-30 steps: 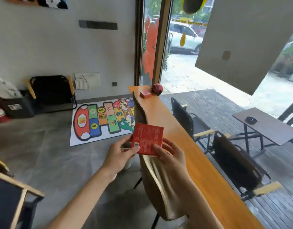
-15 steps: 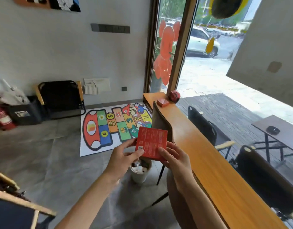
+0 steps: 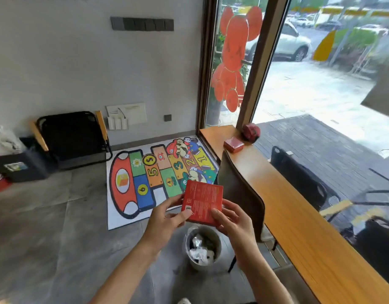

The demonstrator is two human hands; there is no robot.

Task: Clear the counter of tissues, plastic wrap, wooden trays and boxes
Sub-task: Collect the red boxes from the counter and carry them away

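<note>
Both hands hold 1 flat red box (image 3: 202,201) up in the air, away from the counter (image 3: 298,218). The left hand (image 3: 167,218) pinches its lower left corner with thumb and fingers closed on it. The right hand (image 3: 233,218) grips its lower right edge the same way. The box hangs just above a small round bin (image 3: 202,246) on the floor, which already has crumpled white paper in it.

The box is wide and the bin mouth is small. If the hands let go while the box lies flat or sits too far toward the play mat (image 3: 158,178), it may hit the rim and slide onto the floor. The chair back (image 3: 239,194) stands just beside the bin and could bump the box too.

On the far end of the counter, 1 more red box (image 3: 233,145) and a round red thing (image 3: 251,130) wait.

Compared with 1 second ago, the view looks lower and has swung left, so the bin shows fully under the box now. The hands grip the box as before.
</note>
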